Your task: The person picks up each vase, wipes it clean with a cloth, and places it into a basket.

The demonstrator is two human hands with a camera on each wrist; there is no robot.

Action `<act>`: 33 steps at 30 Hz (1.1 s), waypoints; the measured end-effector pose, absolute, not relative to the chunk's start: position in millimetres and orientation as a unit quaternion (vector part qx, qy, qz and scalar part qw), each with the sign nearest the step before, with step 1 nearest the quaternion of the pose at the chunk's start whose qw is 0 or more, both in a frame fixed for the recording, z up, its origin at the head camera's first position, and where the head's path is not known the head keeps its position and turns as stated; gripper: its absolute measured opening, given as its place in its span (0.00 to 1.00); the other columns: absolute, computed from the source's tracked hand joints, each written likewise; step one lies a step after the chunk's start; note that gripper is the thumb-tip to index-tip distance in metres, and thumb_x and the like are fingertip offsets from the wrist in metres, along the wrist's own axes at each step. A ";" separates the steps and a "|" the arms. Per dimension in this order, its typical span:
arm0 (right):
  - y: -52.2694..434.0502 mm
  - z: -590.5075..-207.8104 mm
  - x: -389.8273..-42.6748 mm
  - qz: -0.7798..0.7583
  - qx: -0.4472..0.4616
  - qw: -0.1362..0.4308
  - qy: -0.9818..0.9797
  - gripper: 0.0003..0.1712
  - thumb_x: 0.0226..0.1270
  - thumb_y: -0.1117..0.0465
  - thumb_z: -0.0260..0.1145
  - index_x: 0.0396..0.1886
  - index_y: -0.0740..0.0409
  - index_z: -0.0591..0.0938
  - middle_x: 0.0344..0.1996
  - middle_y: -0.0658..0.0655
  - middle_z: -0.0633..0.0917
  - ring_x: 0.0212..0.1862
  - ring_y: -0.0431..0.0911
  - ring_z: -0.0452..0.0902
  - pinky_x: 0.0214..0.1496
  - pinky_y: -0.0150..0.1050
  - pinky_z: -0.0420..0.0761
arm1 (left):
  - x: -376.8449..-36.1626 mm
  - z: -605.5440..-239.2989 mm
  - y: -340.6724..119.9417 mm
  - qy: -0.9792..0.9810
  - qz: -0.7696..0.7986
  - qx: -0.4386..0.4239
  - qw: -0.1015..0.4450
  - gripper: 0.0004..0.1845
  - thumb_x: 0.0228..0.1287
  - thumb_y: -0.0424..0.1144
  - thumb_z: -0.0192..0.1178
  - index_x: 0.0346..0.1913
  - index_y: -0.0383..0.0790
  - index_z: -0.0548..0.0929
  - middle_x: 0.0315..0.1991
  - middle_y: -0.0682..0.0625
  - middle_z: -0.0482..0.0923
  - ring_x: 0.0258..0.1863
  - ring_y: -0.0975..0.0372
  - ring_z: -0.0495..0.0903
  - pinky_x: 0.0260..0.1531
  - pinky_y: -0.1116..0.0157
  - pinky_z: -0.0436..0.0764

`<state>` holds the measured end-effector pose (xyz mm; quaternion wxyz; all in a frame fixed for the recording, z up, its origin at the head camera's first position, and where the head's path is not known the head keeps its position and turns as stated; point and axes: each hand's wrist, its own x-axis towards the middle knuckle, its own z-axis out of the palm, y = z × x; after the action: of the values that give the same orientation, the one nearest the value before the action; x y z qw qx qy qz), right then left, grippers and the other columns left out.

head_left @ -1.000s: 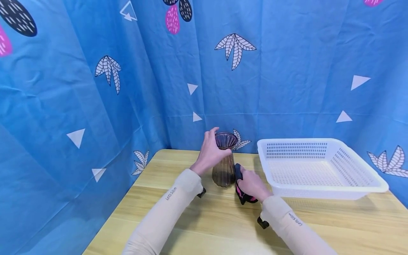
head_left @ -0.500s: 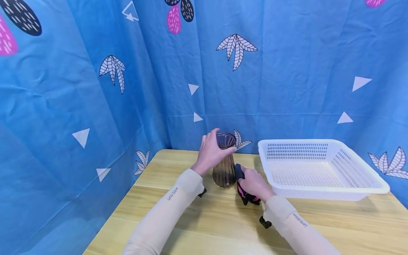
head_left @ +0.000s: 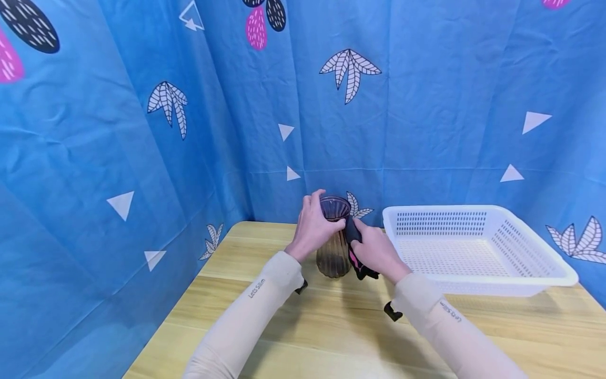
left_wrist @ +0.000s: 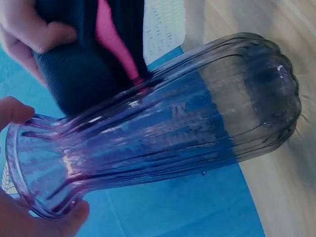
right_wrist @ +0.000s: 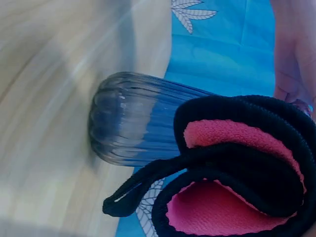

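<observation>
A ribbed brown glass vase (head_left: 333, 247) stands upright on the wooden table (head_left: 331, 331) near the back. My left hand (head_left: 316, 227) grips its neck just under the rim. My right hand (head_left: 376, 251) holds a folded black and pink cloth (head_left: 354, 247) against the vase's right side, close to the neck. In the left wrist view the vase (left_wrist: 163, 128) fills the frame with the cloth (left_wrist: 94, 54) pressed on it. In the right wrist view the rolled cloth (right_wrist: 237, 168) lies in front of the vase (right_wrist: 133, 118).
A white perforated plastic basket (head_left: 478, 247) stands on the table just right of my right hand. Blue patterned curtains (head_left: 142, 131) close in the back and left side. Bare tabletop lies in front of the vase.
My right hand has lifted the cloth from the table beside the vase's foot up to the vase's upper right side. The left hand and vase have stayed put.
</observation>
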<state>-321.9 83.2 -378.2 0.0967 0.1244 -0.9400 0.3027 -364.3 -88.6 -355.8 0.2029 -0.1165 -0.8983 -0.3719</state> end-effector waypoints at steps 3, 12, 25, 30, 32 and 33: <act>83.0 -375.8 -321.7 0.310 0.122 0.098 -0.938 0.39 0.70 0.59 0.58 0.79 0.57 0.60 0.29 0.60 0.83 0.22 0.46 0.77 0.28 0.40 0.76 | -362.4 -353.1 -87.6 -0.905 -0.351 -0.123 0.204 0.50 0.46 0.53 0.72 0.74 0.51 0.62 0.61 0.46 0.70 0.53 0.55 0.71 0.50 0.56 0.77; 82.7 -404.9 -324.1 0.267 0.110 0.062 -0.955 0.36 0.70 0.60 0.60 0.77 0.57 0.64 0.38 0.66 0.86 0.27 0.53 0.81 0.27 0.45 0.78 | -358.2 -346.2 -85.7 -0.914 -0.343 -0.141 0.166 0.51 0.50 0.52 0.72 0.77 0.51 0.57 0.69 0.45 0.67 0.65 0.53 0.63 0.56 0.51 0.76; 84.3 -443.7 -324.9 0.249 0.098 0.002 -0.964 0.37 0.67 0.62 0.63 0.74 0.67 0.66 0.43 0.68 0.86 0.30 0.50 0.80 0.31 0.44 0.79 | -358.1 -345.2 -83.0 -0.918 -0.327 -0.110 0.193 0.51 0.50 0.59 0.73 0.76 0.49 0.61 0.69 0.47 0.68 0.62 0.54 0.63 0.56 0.54 0.74; 87.4 -443.8 -323.5 0.281 0.091 0.007 -0.955 0.37 0.67 0.62 0.62 0.75 0.64 0.66 0.50 0.71 0.84 0.32 0.52 0.80 0.32 0.44 0.79 | -358.1 -342.0 -85.9 -0.922 -0.326 -0.123 0.169 0.49 0.50 0.53 0.73 0.75 0.51 0.62 0.70 0.45 0.62 0.66 0.53 0.64 0.60 0.52 0.74; 87.8 -442.2 -323.1 0.293 0.089 0.010 -0.952 0.37 0.67 0.62 0.62 0.76 0.61 0.65 0.53 0.72 0.83 0.33 0.52 0.80 0.33 0.44 0.78 | -357.6 -340.4 -86.7 -0.923 -0.323 -0.130 0.161 0.48 0.50 0.52 0.73 0.75 0.50 0.63 0.68 0.46 0.66 0.66 0.52 0.65 0.61 0.52 0.73; 87.9 -440.5 -322.9 0.295 0.090 0.019 -0.951 0.38 0.67 0.62 0.61 0.76 0.60 0.65 0.53 0.72 0.83 0.33 0.52 0.80 0.33 0.44 0.78 | -357.6 -339.6 -86.8 -0.925 -0.320 -0.133 0.158 0.48 0.50 0.52 0.73 0.74 0.50 0.63 0.68 0.47 0.67 0.67 0.52 0.65 0.63 0.51 0.72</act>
<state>-322.9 87.9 -440.5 0.0192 0.0901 -0.9512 0.2945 -357.6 -86.8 -339.6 0.1583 -0.1329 -0.9248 -0.3196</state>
